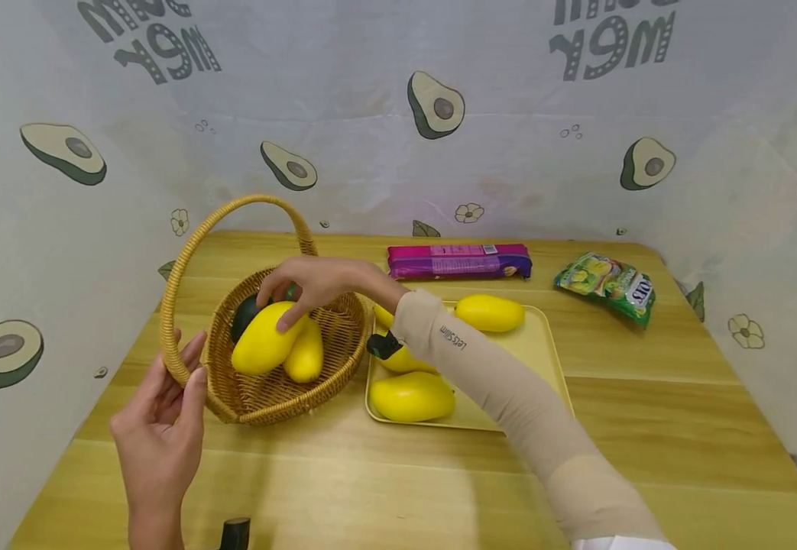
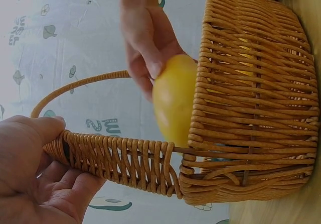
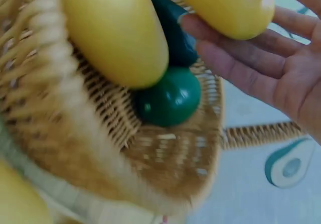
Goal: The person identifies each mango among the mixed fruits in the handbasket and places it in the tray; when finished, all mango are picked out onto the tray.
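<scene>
My left hand (image 1: 164, 435) grips the handle of a wicker basket (image 1: 302, 401) near its base, thumb on one side and fingers on the other. Over the basket's near left part, my right hand (image 1: 319, 279) holds a yellow mango (image 1: 260, 347) from above. A second yellow mango (image 1: 305, 359) lies inside, just right of the held one. Behind them sits a dark green fruit (image 1: 243, 317), partly covered. In the right wrist view a glossy green fruit (image 3: 173, 98) shows below the dark one, and the right fingers curve under the held mango.
Right of the basket, a pale yellow tray (image 1: 556, 359) carries several mangoes (image 1: 412, 397), partly hidden by the right forearm. A purple packet (image 1: 460, 262) lies at the table's back, with a green snack bag (image 1: 607, 286) farther right. A patterned cloth wall surrounds the table.
</scene>
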`<move>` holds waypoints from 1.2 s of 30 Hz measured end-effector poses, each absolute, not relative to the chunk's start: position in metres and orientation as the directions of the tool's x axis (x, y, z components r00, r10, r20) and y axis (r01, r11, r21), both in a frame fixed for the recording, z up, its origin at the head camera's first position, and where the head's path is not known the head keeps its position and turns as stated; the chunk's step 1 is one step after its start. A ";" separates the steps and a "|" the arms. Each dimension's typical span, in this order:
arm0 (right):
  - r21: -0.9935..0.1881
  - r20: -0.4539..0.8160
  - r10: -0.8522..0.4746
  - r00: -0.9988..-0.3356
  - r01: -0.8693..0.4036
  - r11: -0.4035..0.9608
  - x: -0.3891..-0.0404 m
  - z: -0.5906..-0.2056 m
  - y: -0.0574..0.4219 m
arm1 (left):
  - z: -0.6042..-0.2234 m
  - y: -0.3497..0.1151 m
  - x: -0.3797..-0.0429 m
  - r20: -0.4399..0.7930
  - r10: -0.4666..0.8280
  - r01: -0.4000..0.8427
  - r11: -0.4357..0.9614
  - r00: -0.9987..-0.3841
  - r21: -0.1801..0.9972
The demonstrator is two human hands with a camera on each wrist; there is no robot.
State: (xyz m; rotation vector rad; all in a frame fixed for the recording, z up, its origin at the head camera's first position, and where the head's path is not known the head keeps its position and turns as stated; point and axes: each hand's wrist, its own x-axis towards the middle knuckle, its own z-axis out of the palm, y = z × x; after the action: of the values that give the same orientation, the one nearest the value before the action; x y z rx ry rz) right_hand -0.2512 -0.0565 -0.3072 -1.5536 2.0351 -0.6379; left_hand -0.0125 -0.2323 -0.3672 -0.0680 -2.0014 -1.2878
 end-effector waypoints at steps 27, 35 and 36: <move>-0.695 0.200 -0.806 -0.557 -0.661 0.284 -0.199 -0.319 0.100 | -0.371 -0.232 -0.013 0.602 -0.356 0.413 0.481 -0.715 0.773; -0.691 0.242 -0.738 -0.630 -0.646 0.325 -0.181 -0.335 0.151 | -0.372 -0.232 -0.013 0.591 -0.368 0.409 0.465 -0.718 0.785; -0.703 0.241 -0.725 -0.645 -0.631 0.328 -0.178 -0.337 0.157 | -0.372 -0.232 -0.013 0.589 -0.368 0.404 0.468 -0.720 0.786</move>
State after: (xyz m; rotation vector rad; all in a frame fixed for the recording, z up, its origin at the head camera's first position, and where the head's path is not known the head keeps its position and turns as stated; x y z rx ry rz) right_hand -0.1778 0.1570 -0.3368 -1.2638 2.4631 -1.2201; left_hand -0.0131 -0.2319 -0.3723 -0.0298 -1.9737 -1.3202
